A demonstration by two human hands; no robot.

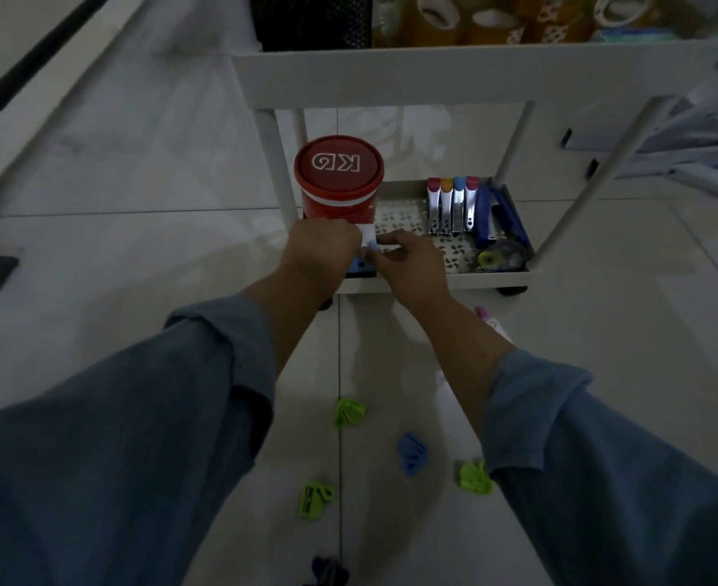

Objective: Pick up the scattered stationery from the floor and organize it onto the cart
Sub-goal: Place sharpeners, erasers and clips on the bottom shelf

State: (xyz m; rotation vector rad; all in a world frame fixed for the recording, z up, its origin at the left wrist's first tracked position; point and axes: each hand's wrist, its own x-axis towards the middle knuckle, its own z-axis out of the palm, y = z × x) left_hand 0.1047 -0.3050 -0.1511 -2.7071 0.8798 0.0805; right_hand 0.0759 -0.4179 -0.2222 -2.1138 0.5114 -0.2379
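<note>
"KD", seen upside down, on red tub lid (338,163)

green sharpeners (349,412) (317,499) (475,477) 3 | blue sharpener (412,452) 1 | clippers (433,205) (446,207) (459,205) (471,203) 4

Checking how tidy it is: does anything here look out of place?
Yes. Three green plastic pieces and a blue one lie scattered on the floor tiles below the arms, off the cart; a pink item lies near its wheel.

Glossy floor (137,171), matt white cart (391,78)
The floor is smooth polished tile; the red tub (338,192) is smooth, slightly shiny plastic; the clippers (452,209) are bright metal with coloured plastic tips; the sleeves (137,437) are matt blue cloth.
</note>
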